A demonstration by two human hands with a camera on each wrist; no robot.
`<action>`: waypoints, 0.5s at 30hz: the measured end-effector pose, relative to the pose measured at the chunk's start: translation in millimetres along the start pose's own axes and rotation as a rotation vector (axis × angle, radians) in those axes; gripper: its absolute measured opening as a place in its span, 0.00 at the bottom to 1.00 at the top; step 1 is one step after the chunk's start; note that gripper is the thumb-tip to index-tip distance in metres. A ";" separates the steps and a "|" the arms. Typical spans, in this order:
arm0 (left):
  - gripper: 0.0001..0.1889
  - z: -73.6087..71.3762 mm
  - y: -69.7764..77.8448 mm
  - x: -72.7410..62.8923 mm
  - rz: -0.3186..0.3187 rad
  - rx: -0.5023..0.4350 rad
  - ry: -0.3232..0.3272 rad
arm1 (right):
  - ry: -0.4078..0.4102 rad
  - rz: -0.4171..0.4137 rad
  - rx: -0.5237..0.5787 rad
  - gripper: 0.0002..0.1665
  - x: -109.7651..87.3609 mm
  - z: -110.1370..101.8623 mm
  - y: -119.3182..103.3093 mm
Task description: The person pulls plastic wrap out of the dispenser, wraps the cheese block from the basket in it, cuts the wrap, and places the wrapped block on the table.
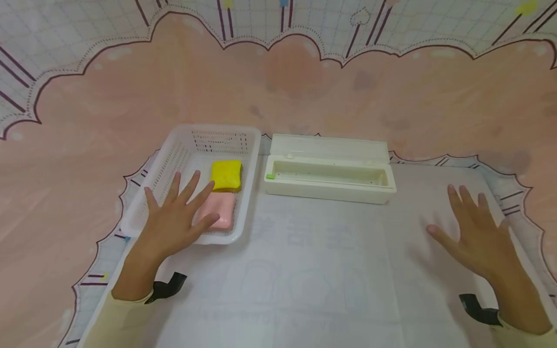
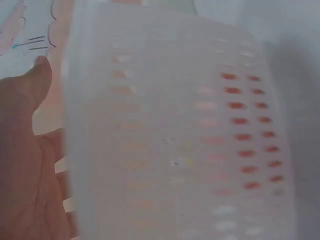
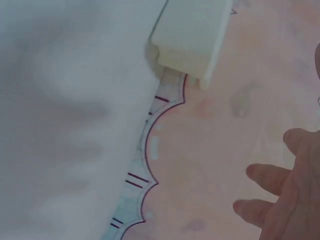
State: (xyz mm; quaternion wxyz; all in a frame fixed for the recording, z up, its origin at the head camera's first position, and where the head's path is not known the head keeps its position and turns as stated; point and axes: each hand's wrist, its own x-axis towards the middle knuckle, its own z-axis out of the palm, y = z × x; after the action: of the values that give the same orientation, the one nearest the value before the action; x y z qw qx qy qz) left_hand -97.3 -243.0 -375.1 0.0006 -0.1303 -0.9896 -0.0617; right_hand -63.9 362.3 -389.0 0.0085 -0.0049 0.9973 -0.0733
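Note:
My left hand [image 1: 174, 222] is spread over the front left part of a white perforated plastic basket [image 1: 250, 193], fingers straight and holding nothing. Inside the basket lie a yellow square block [image 1: 226, 175] and, nearer me, a pink square block [image 1: 223, 210] partly hidden by the fingers. In the left wrist view the basket's slotted side [image 2: 170, 100] fills most of the picture, beside the fingers. My right hand [image 1: 478, 237] hovers at the right of the white sheet, fingers apart and grasping nothing. Between the hands, towards the back, stands a long off-white box [image 1: 326, 191] with its lid [image 1: 328, 146] raised.
A small green piece [image 1: 270, 176] sits at the left end of the box's rim. The white sheet [image 1: 313, 270] lies over a pink patterned cloth [image 1: 304, 92]. A black strap [image 1: 169, 289] shows at the left wrist and another black strap [image 1: 478, 310] at the right.

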 end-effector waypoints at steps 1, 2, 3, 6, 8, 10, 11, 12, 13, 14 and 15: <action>0.40 -4.1 2.4 2.0 0.017 -0.013 -0.001 | 0.004 -0.015 0.000 0.62 1.4 -2.4 -0.7; 0.39 -9.3 5.3 4.6 0.036 -0.030 -0.007 | 0.008 -0.034 -0.002 0.61 3.3 -5.0 -1.7; 0.38 -15.0 8.8 8.3 0.053 -0.053 -0.016 | 0.015 -0.053 -0.003 0.60 6.0 -8.2 -3.5; 0.34 -32.0 21.7 25.1 0.113 -0.116 -0.056 | 0.015 -0.111 0.007 0.56 17.2 -18.0 -12.2; 0.30 -41.8 31.6 42.5 0.189 -0.144 -0.073 | 0.013 -0.151 0.033 0.52 27.0 -23.1 -19.5; 0.27 -48.0 41.6 62.4 0.266 -0.166 -0.089 | 0.019 -0.191 0.082 0.46 38.4 -26.2 -26.8; 0.25 -49.2 46.6 73.5 0.305 -0.176 -0.093 | 0.022 -0.207 0.105 0.43 44.1 -26.9 -30.4; 0.23 -50.3 51.8 84.5 0.345 -0.182 -0.105 | 0.029 -0.224 0.126 0.41 50.4 -27.2 -33.5; 0.22 -50.5 56.6 95.5 0.376 -0.190 -0.122 | 0.035 -0.239 0.148 0.38 56.8 -26.8 -36.6; 0.22 -49.4 61.3 105.8 0.384 -0.199 -0.144 | 0.042 -0.258 0.168 0.35 63.3 -26.0 -39.3; 0.21 -47.2 65.5 116.8 0.402 -0.208 -0.164 | 0.045 -0.277 0.180 0.33 70.0 -24.9 -42.2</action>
State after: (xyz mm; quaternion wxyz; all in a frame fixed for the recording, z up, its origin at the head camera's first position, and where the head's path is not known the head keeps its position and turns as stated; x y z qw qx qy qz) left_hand -194.0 -155.9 -318.3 -0.0809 -0.3284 -0.9289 -0.1510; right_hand -133.9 323.4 -359.4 -0.0237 -0.1401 0.9764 -0.1629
